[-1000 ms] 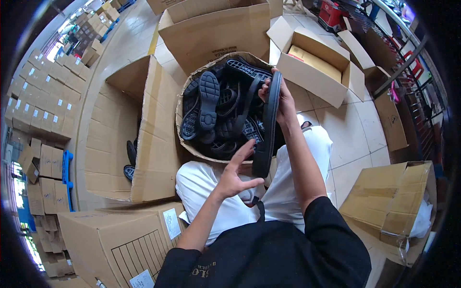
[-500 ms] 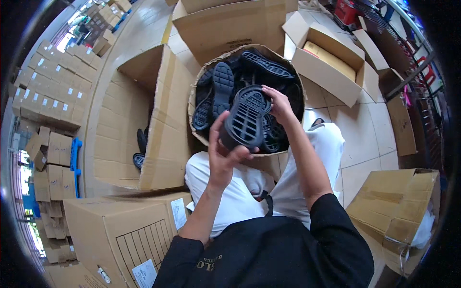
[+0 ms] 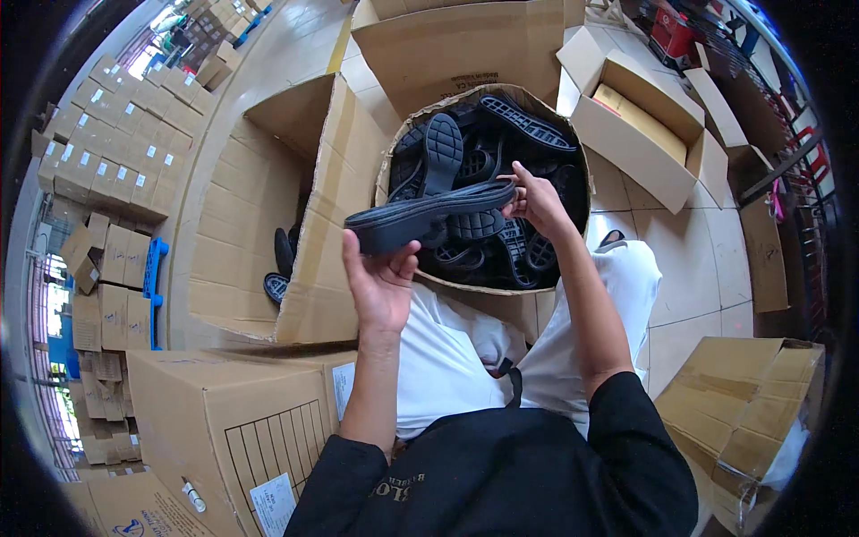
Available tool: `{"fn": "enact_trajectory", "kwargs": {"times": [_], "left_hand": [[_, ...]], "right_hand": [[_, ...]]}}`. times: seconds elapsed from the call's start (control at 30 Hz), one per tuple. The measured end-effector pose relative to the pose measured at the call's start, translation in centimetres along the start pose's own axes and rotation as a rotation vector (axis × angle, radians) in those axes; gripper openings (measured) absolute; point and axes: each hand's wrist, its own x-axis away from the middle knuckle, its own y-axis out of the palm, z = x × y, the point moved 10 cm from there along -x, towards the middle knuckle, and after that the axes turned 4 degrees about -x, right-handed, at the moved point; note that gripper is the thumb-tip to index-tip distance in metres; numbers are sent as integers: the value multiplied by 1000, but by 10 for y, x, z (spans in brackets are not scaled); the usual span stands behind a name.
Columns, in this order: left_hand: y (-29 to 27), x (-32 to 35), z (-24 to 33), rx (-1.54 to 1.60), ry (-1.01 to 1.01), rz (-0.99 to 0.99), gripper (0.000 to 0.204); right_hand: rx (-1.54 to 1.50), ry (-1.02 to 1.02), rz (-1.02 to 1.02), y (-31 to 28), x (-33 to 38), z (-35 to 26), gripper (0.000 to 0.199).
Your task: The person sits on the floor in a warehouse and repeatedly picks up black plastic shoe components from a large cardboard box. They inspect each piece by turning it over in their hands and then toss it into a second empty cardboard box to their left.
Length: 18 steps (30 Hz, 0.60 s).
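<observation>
Between both hands I hold a thick black shoe sole (image 3: 403,219), seen side-on, its heel end toward the left. My left hand (image 3: 380,277) grips the heel end from below, with the fingers curled against it. At the narrower toe end, my right hand (image 3: 537,204) pinches the sole between thumb and fingers. Below and behind it, a round-mouthed cardboard box (image 3: 582,152) is filled with several loose black soles, some tread up. One upright sole (image 3: 443,148) with a quilted pattern leans among them.
To the left, a tall open carton (image 3: 331,192) has a few black soles (image 3: 276,286) at its bottom. A closed carton (image 3: 206,394) with a marker on it stands at lower left. An open box (image 3: 644,116) lies at upper right, another carton (image 3: 734,394) at lower right.
The sole has turned from showing its gridded face to showing its side, and lies more level. My left hand has moved left and rolled palm up beneath it.
</observation>
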Motion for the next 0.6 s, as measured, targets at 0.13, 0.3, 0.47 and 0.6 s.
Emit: {"fn": "enact_trajectory", "kwargs": {"times": [0.13,0.3,0.47,0.6], "left_hand": [[-25,-2,57,297,227,33,51],[-38,-1,152,628,467,-275,84],[-87,-6,133,650,382,-136,81],[-71,-27,69,482,169,-41,61]], "right_hand": [[-81,98,87,-23,-12,17,46],[530,-33,1001,-140,9,14,63],[565,290,1144,-148,24,68,71],[622,410,1088,-227,-9,135,75]]}}
